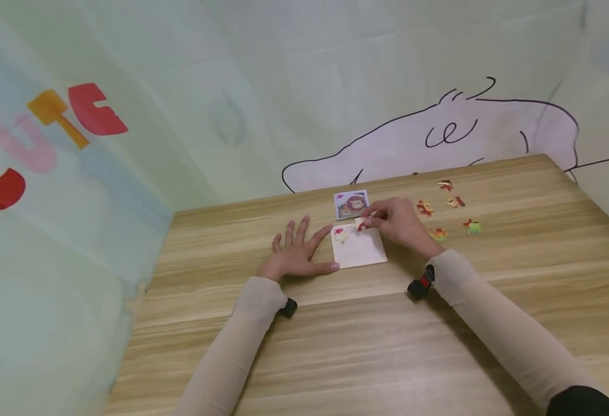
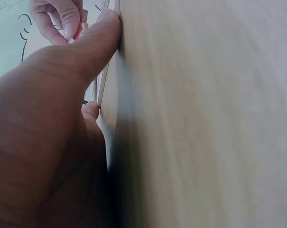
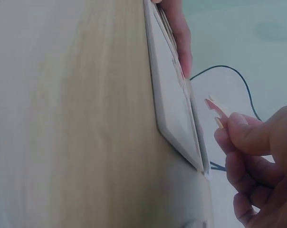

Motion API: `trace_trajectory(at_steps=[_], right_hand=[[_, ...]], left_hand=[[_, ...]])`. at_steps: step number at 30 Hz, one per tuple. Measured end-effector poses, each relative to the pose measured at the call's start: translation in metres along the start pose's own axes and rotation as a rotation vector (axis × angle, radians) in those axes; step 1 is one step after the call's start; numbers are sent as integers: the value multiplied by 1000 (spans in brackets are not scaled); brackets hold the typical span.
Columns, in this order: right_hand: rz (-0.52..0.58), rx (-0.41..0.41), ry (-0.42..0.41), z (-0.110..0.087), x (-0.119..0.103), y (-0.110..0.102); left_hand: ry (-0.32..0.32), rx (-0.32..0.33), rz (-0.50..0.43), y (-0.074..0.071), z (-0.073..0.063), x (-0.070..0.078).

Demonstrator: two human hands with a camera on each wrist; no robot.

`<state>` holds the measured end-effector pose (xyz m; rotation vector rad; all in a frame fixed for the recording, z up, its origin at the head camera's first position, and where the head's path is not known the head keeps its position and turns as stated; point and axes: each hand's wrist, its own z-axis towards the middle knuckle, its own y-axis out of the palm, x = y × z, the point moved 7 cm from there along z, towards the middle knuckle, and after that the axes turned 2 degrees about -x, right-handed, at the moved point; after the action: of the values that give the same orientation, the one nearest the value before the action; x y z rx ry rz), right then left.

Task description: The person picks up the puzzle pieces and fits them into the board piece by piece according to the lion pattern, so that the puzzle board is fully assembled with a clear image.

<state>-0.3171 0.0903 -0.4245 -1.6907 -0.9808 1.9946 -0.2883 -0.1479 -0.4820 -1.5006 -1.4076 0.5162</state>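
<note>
A white square puzzle board (image 1: 359, 252) lies on the table, with one jigsaw piece (image 1: 342, 236) showing a pink flower in its upper left corner. My left hand (image 1: 298, 255) lies with fingers spread beside the board, thumb and index fingertip at its left edge. Between thumb and fingertips my right hand (image 1: 399, 224) pinches a red and cream jigsaw piece (image 3: 217, 111). In the head view that piece overlaps the board's top edge; the right wrist view shows it raised off the board's surface. Just behind the board lies a picture card (image 1: 352, 204) with a lion.
Several loose jigsaw pieces lie to the right of the board, among them a green one (image 1: 473, 227), an orange one (image 1: 438, 234) and a brown one (image 1: 445, 185). The wooden table (image 1: 367, 358) meets a printed wall covering (image 1: 221, 121) along its back edge.
</note>
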Motion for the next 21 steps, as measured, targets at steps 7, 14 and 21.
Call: trace_trajectory(at_steps=[7,14,21], right_hand=[[7,-52,-11,3,0,14],[-53,-81,-54,7,-4,21],[-152,-89,-111,9,-12,27]], left_hand=[[-6,-3,17,2,2,3],[-10,-5,13,3,3,1],[-20,-9,12,2,1,2]])
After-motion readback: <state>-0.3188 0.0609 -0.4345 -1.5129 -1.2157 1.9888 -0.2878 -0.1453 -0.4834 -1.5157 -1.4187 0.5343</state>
